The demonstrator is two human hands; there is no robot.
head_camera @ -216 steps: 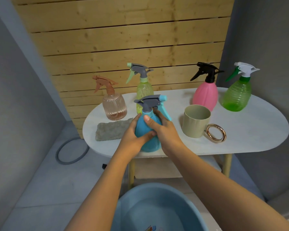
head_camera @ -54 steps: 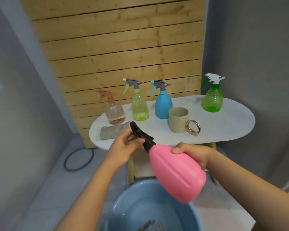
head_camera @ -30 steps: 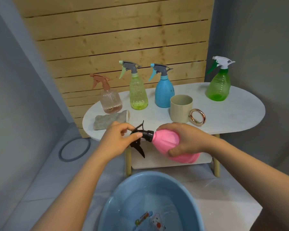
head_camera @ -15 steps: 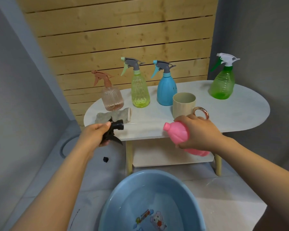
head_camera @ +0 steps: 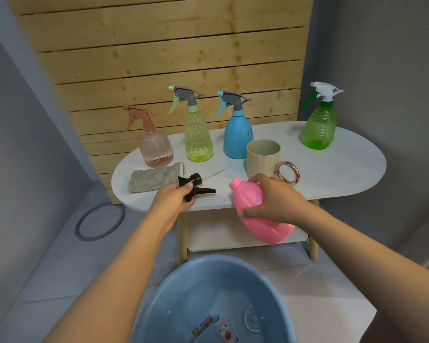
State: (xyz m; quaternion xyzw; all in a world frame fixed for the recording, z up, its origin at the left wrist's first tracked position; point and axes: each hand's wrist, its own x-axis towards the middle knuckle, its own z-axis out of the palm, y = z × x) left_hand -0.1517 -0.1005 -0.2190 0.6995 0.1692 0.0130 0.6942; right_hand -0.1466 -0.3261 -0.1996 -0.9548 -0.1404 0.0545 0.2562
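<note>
The pink spray bottle (head_camera: 265,219) is held off the worktop (head_camera: 332,174), in front of its near edge and above the floor, beyond the blue basin (head_camera: 183,280). It is tilted, with its neck pointing up and to the left; the neck is open and bare, and the body is smooth, opaque and pear-shaped. It is gripped by the right hand (head_camera: 275,201), whose fingers (head_camera: 256,180) are curled over the shoulder while the thumb is pressed against the lower side.

The black trigger head (head_camera: 193,185) is held apart from the bottle, to its left, just above the worktop's front edge. It is pinched in the curled fingers (head_camera: 183,189) of the left hand (head_camera: 169,201), with the screw collar turned up and the lever pointing right.

A grey cloth (head_camera: 151,180) is seen just behind the trigger head. A beige mug (head_camera: 263,157) with a copper ring handle stands behind the right hand. Further back, a peach bottle (head_camera: 155,149), a yellow-green bottle (head_camera: 198,139) and a blue bottle (head_camera: 237,137) are lined up upright, and a green bottle (head_camera: 320,129) stands well apart on the right.
</note>
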